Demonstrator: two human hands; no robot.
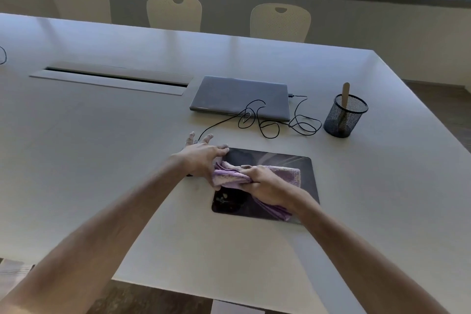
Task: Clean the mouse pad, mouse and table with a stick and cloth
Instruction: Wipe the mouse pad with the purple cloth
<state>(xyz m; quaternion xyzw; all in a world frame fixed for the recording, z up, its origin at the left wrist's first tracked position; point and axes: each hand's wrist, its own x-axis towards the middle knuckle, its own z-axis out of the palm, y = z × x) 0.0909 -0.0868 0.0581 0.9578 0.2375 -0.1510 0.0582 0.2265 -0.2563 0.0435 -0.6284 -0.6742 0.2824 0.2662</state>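
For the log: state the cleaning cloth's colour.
Cloth: light purple with a paler cream edge; head view.

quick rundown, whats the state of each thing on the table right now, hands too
grey laptop: lid closed, black cable plugged in
wooden stick: upright in the black mesh cup, untouched
purple folded cloth: on the dark mouse pad, gripped by the right hand
left hand: fingers spread, pressing flat at the pad's left edge
mouse: cannot tell, likely hidden under the left hand
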